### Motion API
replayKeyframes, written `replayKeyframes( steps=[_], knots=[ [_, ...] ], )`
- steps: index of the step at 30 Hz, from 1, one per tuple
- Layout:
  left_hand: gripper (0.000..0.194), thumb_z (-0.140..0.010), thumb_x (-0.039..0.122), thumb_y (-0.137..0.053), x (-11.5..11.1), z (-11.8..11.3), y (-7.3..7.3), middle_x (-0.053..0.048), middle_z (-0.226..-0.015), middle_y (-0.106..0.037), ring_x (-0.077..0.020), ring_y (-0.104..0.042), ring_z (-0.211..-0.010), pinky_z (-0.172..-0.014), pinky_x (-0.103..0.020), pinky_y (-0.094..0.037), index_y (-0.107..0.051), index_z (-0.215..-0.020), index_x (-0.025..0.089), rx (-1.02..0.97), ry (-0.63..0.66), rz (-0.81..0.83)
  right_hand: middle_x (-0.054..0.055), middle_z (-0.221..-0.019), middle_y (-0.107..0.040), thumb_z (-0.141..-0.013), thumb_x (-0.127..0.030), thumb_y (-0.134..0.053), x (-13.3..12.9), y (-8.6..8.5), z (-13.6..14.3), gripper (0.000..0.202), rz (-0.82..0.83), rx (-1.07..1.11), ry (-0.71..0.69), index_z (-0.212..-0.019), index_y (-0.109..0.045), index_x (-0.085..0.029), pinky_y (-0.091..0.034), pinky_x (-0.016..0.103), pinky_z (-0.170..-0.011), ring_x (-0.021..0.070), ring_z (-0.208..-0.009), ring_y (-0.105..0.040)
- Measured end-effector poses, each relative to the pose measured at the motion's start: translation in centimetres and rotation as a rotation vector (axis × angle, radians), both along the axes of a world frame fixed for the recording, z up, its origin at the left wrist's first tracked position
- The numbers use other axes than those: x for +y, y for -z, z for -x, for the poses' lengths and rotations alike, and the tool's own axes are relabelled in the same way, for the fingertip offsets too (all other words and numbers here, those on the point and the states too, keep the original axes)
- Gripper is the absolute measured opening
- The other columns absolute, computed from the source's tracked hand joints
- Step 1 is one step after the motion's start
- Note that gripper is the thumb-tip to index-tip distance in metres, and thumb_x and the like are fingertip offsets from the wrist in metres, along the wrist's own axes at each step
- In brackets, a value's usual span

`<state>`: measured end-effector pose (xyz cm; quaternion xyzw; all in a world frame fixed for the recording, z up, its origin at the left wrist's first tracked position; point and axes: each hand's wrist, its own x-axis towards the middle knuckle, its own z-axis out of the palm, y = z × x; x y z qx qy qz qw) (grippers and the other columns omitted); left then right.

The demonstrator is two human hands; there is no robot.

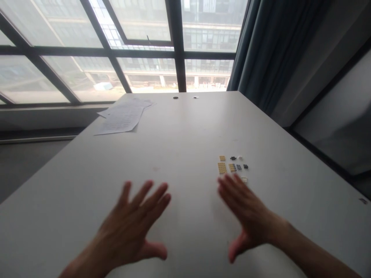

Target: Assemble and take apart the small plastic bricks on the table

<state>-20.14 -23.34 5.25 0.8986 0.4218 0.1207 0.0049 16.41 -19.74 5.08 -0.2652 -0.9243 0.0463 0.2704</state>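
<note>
Both hands are held over the white table, palms down and apart. My left hand has its fingers spread and holds nothing. My right hand is stretched out with its thumb apart, also holding nothing; its fingertips are nearest to a group of small building bricks. In that group are a larger yellow brick, a smaller yellow brick, another yellow piece, a grey piece, black pieces and white pieces. One white piece lies just beyond the right fingertips.
Printed papers lie at the table's far left. Two round fittings sit near the far edge of the table. Beyond are large windows, with a dark curtain at the right. A small dark mark shows near the right edge.
</note>
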Motion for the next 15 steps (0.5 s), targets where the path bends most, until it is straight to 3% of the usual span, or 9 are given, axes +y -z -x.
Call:
replayKeyframes(
  steps=[1,3,6,15],
  knots=[
    [0.095,-0.074,0.075,-0.048,1.1,-1.0,1.0,-0.011,-0.149,-0.034,-0.0331,-0.027,-0.138,-0.115,-0.051,-0.004,-0.020,-0.148,0.022,0.064,0.082,0.030,0.012,-0.155,-0.016,-0.073,-0.077,-0.048,-0.1,1.1,1.4,0.109,0.084,-0.158,-0.119,-0.150,-0.006,-0.013,-0.001,0.049,-0.116,0.0310,-0.143,-0.012],
    [0.101,-0.072,0.079,-0.043,2.7,-2.4,2.9,-0.010,-0.152,-0.027,-0.0305,-0.023,-0.140,-0.116,-0.048,0.002,-0.011,-0.149,0.021,0.156,0.209,0.099,0.015,-0.154,-0.020,-0.075,-0.073,-0.049,0.1,3.1,3.2,0.106,0.264,-0.335,-0.229,-0.150,-0.008,-0.011,-0.002,0.046,-0.117,0.0295,-0.142,-0.018],
    [0.106,-0.072,0.080,-0.040,3.0,-2.9,4.9,-0.011,-0.154,-0.017,-0.0290,-0.020,-0.141,-0.117,-0.046,-0.001,-0.002,-0.149,0.018,0.175,0.234,0.210,0.017,-0.154,-0.015,-0.074,-0.072,-0.052,0.7,4.5,3.7,0.106,0.434,-0.388,-0.237,-0.150,-0.010,-0.010,0.000,0.046,-0.117,0.0305,-0.142,-0.014],
    [0.105,-0.073,0.078,-0.043,2.4,-2.7,4.7,-0.011,-0.155,-0.013,-0.0307,-0.018,-0.141,-0.116,-0.051,-0.009,0.002,-0.149,0.021,0.154,0.208,0.305,0.018,-0.155,-0.012,-0.074,-0.069,-0.055,0.8,4.1,3.4,0.107,0.497,-0.379,-0.241,-0.150,-0.008,-0.010,0.002,0.047,-0.116,0.0313,-0.143,-0.011]
  ],
)
